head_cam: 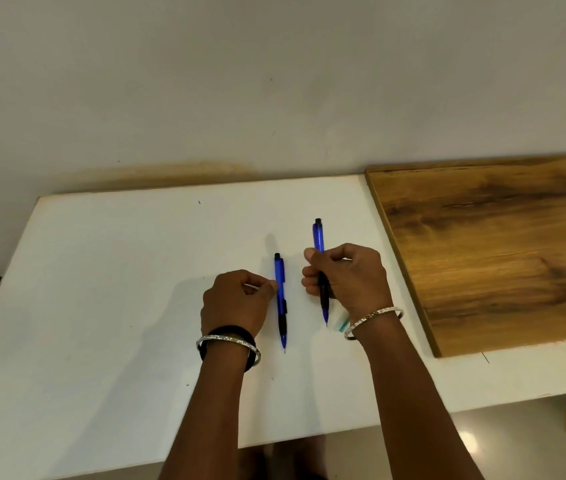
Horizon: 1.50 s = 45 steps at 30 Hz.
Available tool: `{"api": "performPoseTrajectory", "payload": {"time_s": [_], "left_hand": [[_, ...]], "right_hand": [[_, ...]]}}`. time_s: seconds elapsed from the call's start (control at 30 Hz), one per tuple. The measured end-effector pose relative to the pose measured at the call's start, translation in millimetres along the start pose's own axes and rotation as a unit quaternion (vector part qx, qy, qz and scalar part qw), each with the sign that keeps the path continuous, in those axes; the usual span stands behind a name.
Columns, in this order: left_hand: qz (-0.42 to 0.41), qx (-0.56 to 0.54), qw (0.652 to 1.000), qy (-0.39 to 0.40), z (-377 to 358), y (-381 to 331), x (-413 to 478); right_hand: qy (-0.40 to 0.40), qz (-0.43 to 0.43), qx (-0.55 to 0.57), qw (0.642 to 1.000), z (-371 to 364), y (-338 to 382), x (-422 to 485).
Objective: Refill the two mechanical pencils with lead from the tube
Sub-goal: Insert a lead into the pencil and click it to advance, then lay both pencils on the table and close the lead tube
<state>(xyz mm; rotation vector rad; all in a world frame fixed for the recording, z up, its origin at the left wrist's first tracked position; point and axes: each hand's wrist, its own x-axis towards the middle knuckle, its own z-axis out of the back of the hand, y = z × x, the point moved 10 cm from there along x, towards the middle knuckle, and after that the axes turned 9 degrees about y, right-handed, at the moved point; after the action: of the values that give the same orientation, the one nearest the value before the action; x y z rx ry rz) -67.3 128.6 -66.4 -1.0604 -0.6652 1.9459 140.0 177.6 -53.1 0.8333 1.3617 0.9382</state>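
A white tabletop (101, 306) holds two blue mechanical pencils. Everything here is told from the pencil lying flat (280, 299) near the middle of the tabletop, its black cap pointing to the far wall and its thin tip pointing back to the person.

The left hand (236, 301) sits just left of that pencil. Its fingers are curled in and the fingertips touch the side of the blue barrel — it is not lifting the pencil, and I cannot tell if it really grips it.

Just to the right of the flat pencil is the second blue pencil (319, 258). The right hand (347, 275) is closed around its black grip part and holds it, cap away from the person and tip toward the person.

Further right of the flat pencil, peeking out beside the right wrist, is a small see-through green thing (342, 324) on the tabletop. It may be the lead tube, but most of it is hidden.

Each wrist has a silver bangle (373, 318); the left wrist has a black band (228, 332) too.

Far to the right lies a brown wooden board (503, 251) on the tabletop.

No words or brand names can be read on the pencils — they are too small.
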Motion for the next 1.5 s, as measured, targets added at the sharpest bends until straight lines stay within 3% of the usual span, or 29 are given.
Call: {"api": "performPoseTrajectory", "payload": {"time_s": [0.13,0.4,0.9,1.5], "left_hand": [[-0.002,0.016,1.0,0.015,-3.5,-2.1,-0.3],[-0.002,0.015,0.999,0.032,-7.7,-3.4,0.5],[-0.007,0.042,0.998,0.035,-10.1,-5.2,-0.2],[0.004,0.046,0.998,0.038,-13.4,-0.1,2.2]], "right_hand": [[-0.022,0.027,-0.186,0.982,-1.3,5.3,1.2],[0.022,0.0,-0.255,0.967,-9.7,-6.9,4.3],[0.018,0.0,-0.328,0.945,-24.1,-6.0,-1.3],[-0.04,0.001,-0.328,0.944,-20.9,-1.4,-4.9]]}}
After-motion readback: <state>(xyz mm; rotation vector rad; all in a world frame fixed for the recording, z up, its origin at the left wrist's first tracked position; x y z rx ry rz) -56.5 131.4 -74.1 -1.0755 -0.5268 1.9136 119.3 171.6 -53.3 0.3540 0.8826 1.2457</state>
